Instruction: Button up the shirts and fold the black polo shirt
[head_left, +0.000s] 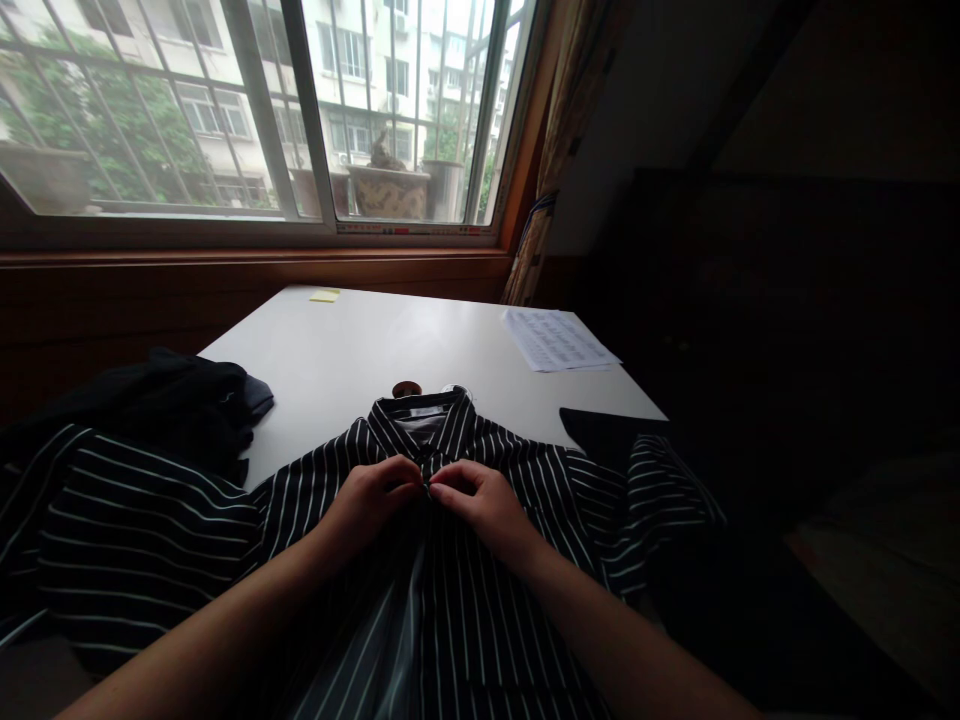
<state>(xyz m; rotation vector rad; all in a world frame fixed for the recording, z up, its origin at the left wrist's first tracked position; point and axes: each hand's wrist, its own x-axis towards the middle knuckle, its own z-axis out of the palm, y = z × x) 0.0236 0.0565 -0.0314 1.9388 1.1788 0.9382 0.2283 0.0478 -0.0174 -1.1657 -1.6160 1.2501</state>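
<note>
A black shirt with white stripes point(480, 590) lies spread over the near part of the table, collar at the far end and sleeves out to both sides. Just below the collar point(382, 425), my left hand point(375, 497) pinches the front edge of the shirt. My right hand point(480, 500) meets it there, thumb and forefinger pressed together on the placket. The fingertips of both hands nearly touch. Any button between them is too small to make out. Lower down, the shirt front hangs partly open.
The white table point(375, 335) stands under a barred window point(405, 110). Dark folded clothing point(187, 400) lies at the left. Printed sheets point(559, 340) rest at the right, a yellow sticky note point(325, 296) at the far edge. A round brown object point(406, 388) sits behind the collar.
</note>
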